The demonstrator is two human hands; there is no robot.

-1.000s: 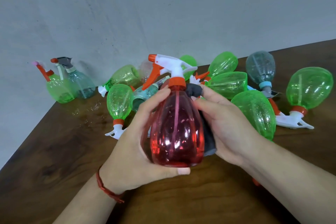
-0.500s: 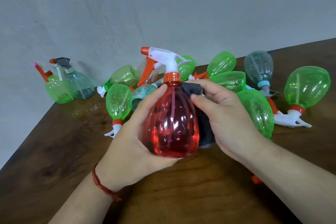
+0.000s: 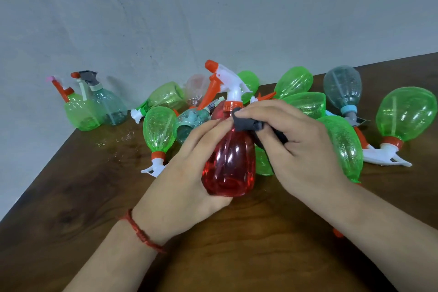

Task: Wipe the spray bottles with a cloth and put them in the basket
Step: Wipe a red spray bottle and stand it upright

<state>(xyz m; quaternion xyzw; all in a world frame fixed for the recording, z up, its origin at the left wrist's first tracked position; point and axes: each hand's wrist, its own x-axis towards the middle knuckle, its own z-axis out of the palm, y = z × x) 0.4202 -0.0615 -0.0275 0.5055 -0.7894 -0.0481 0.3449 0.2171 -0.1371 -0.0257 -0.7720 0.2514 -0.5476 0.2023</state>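
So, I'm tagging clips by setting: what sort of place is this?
Probably a plain indoor workroom; home or shop is unclear. A dark wooden table strewn with green spray bottles stands against a bare grey wall; the left hand holds a red spray bottle, the right hand a grey cloth.

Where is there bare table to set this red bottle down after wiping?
Bare table lies front left, between the left hand and the two upright bottles by the wall; also along its near edge. Behind the red bottle and the right hand, the heap of lying bottles is crowded.
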